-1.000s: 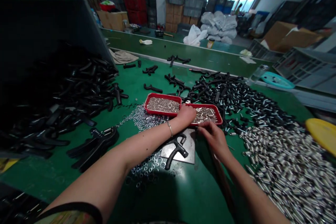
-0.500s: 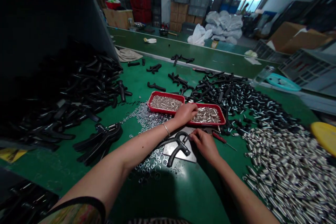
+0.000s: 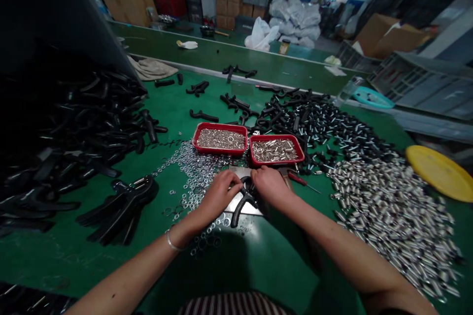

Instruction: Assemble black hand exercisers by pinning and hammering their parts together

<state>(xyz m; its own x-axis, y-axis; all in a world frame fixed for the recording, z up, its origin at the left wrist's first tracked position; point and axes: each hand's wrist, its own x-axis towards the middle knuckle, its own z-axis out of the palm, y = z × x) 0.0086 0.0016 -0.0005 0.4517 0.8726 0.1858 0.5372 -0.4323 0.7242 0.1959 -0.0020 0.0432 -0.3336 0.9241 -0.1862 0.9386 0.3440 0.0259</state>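
Observation:
A black plastic clamp-like piece with a curved handle point(image 3: 242, 206) lies over a bright metal plate point(image 3: 254, 210) in front of me. My left hand point(image 3: 219, 193) comes in from the left, thumb and fingertips pinched together at the piece's upper end; whatever is between them is too small to make out. From the right, my right hand point(image 3: 271, 184) curls its fingers around the far end of the same piece and hides that part. Just beyond my hands stand a red tray of small metal pins point(image 3: 277, 149) and a red tray of tiny metal parts point(image 3: 220, 139).
Loose metal rings point(image 3: 192, 172) spread left of the plate. Black assembled clamps point(image 3: 123, 206) lie stacked farther left, before a large bin of black handles point(image 3: 92, 118). At right are a heap of metal springs or sleeves point(image 3: 388, 216), a screwdriver point(image 3: 297, 178) and a yellow lid point(image 3: 439, 172).
My left hand has left the pin tray and come down to the black piece. The right hand has moved in closer over it. The whole view has shifted, with the head turned.

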